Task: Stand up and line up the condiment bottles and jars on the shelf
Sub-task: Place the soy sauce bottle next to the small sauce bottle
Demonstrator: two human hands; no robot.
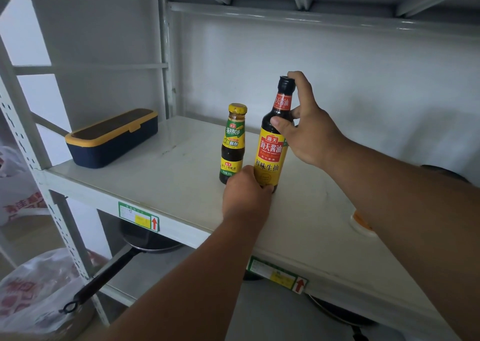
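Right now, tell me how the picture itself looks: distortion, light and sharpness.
Head view: wide-angle bending bows the shelf edge and uprights near the borders; light is soft and dim, with a pale sheen on the shelf surface; the tall soy sauce bottle and the smaller sauce bottle at centre read sharp, labels legible; the plastic bags at lower left are smeared.

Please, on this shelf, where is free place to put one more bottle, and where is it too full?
Bare shelf lies between the navy box and the small bottle, and behind both bottles toward the wall. It is crowded around the tall soy sauce bottle, held by the left hand and right hand, beside the small bottle.
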